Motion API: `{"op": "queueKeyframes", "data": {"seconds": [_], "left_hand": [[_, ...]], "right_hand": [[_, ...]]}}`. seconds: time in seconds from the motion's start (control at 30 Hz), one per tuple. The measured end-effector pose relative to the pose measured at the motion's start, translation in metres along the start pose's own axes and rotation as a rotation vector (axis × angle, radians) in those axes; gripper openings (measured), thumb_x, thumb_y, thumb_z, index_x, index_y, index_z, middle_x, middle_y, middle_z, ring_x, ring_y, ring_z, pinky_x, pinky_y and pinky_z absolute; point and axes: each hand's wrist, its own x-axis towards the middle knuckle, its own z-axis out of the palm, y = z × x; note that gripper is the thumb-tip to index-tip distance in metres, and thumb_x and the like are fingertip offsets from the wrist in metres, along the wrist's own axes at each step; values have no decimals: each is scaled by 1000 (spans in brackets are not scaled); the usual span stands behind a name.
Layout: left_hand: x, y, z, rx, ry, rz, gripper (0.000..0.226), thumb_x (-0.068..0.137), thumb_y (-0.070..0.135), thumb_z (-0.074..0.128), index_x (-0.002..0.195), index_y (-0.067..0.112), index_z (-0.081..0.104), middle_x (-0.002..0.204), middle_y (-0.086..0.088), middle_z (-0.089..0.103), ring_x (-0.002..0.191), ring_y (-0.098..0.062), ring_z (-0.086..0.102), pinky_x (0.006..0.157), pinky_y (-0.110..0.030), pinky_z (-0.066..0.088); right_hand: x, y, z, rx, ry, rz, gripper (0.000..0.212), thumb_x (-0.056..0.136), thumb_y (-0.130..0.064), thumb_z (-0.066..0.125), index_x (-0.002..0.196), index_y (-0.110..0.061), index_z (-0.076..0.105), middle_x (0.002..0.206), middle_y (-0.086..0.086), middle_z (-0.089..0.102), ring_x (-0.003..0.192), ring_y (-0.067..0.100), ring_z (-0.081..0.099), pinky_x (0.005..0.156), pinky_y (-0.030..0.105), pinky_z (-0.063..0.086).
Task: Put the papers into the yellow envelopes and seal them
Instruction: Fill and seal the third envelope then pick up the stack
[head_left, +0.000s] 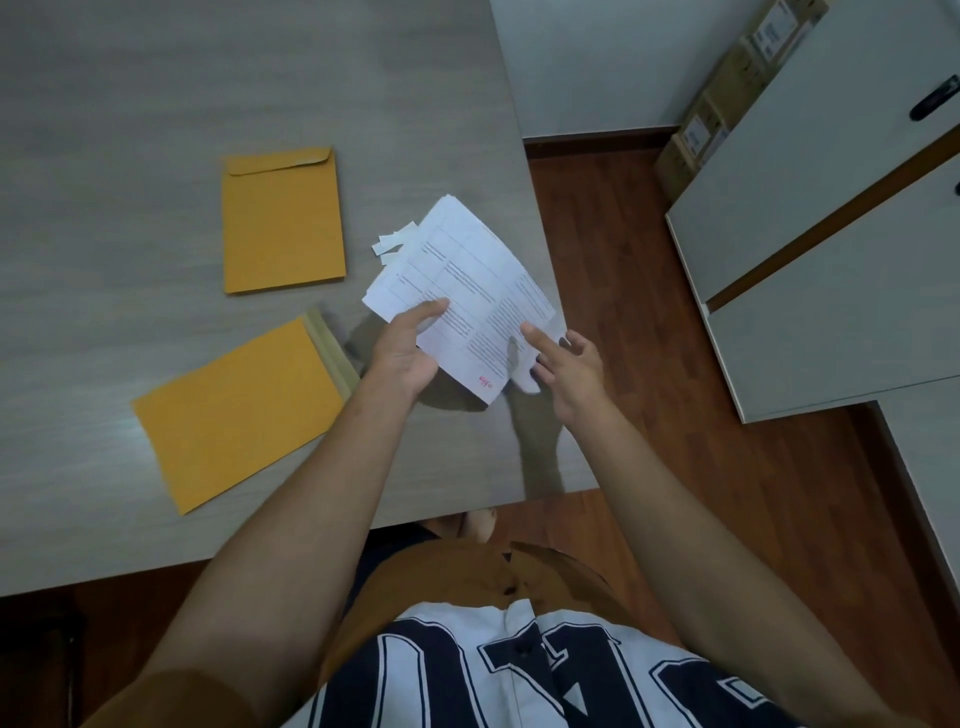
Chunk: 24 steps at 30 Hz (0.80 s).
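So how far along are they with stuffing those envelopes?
One seems done: the far envelope lies flat with its flap folded down, though its contents can't be seen. In hand: the left hand holds the papers above the table, the right hand touching them. Left: the near envelope lies with its flap open, waiting to be filled and sealed.

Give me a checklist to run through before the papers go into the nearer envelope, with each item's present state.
1. Papers held: ok, left hand grips their near-left corner, off the table.
2. Right hand grip: not ok, fingers are spread and only touch the sheets' right edge.
3. Nearer envelope flap open: ok, its pale flap is folded out toward the papers.
4. Nearer envelope empty: cannot tell, it lies flat.
5. Farther envelope sealed: cannot tell, its flap is folded down.
6. White strips clear of the papers: not ok, they lie partly under the held sheets.
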Motion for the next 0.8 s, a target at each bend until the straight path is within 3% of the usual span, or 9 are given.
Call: {"op": "queueKeyframes", "data": {"seconds": [0.13,0.27,0.4,0.5,0.63,0.73,0.8], "left_hand": [[-2,-2,5,-49,-57,11,34,84,-9,63,112,10,66,129,-15,65,120,-35,60,106,-52,44],[-3,-1,5,-78,-125,32,31,85,-10,61,95,16,76,122,-12,69,109,-31,67,99,-49,50],[-1,-1,5,-62,-187,27,34,87,-7,60,89,21,80,115,-9,72,103,-27,71,91,-46,55],[1,-1,2,-62,-175,38,35,85,-9,62,89,20,80,115,-10,72,102,-27,71,87,-45,56],[7,12,-11,-29,-36,32,30,80,-13,63,99,8,73,114,-15,71,103,-32,69,90,-45,55],[10,33,-24,211,40,85,35,79,-16,62,101,12,59,104,-12,71,95,-29,67,82,-40,57],[8,45,-28,509,31,125,41,77,-20,62,100,14,58,101,-8,70,92,-24,66,79,-36,56]], "right_hand": [[-3,-7,0,200,-319,134,55,79,-13,81,129,-9,60,123,11,68,116,29,64,100,46,51],[1,-16,3,269,-469,109,52,83,-10,76,132,-14,58,127,9,66,116,26,64,92,42,55],[5,-14,5,249,-576,98,57,83,-6,77,134,-15,54,134,14,61,123,31,59,100,48,49],[7,-15,7,212,-543,67,58,82,-4,77,134,-13,53,132,14,62,121,32,60,102,51,48],[16,-23,4,0,-295,-82,53,75,-4,82,123,-9,62,121,10,69,111,30,66,98,55,50],[22,-32,-3,-136,-176,-211,47,72,-5,84,115,-8,67,115,7,72,107,28,68,96,51,52],[24,-38,-7,-206,-190,-251,46,71,-6,85,114,-8,68,112,7,73,104,27,69,94,49,54]]}}
